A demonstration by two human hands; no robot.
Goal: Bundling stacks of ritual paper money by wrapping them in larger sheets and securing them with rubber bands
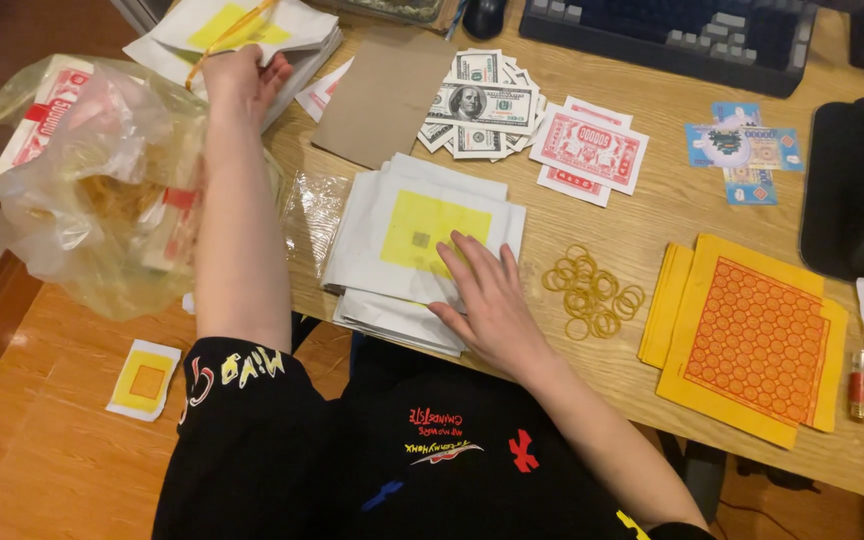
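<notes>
Right hand [487, 300] laid flat, fingers spread, on the stack of white papers with yellow squares [422, 245] at the near table edge. Left hand [242, 80] raised over the far stack [242, 30], fingers pinched on a rubber band [227, 38]. Stack best kept pressed and edges squared. Band to be stretched wide before looping. Loose bands [592, 290] lie just right of the stack.

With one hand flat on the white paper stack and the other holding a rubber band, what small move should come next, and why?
Probably bring the left hand, which pinches a rubber band, over to the white paper stack. The right hand already presses that stack flat, and it looks unbound.
</notes>
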